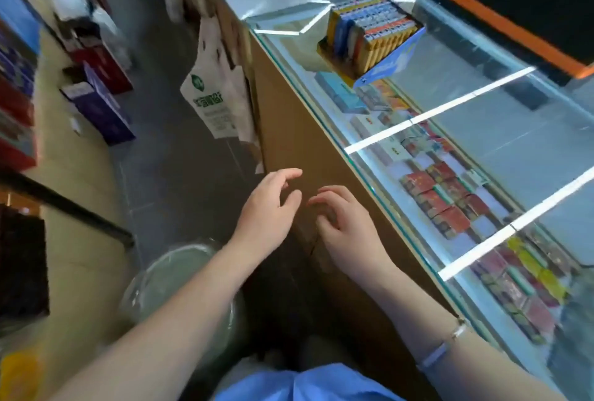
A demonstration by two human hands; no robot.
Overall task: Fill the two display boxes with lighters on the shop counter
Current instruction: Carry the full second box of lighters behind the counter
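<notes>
Both hands are loose and holding nothing, left hand (270, 208) and right hand (344, 224) low beside the worktop (482, 118); the display box (373, 37) sits well ahead, up-right, right hand nearer.

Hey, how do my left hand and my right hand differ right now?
The left hand is held out over the dark floor beside the counter, while the right hand is in front of the counter's brown side panel. The left hand's fingers are spread, thumb apart; the right hand's fingers curl downward more. The right arm wears bracelets near the wrist; the left arm is bare. Both hands hold nothing and are away from the lighter display box.
</notes>
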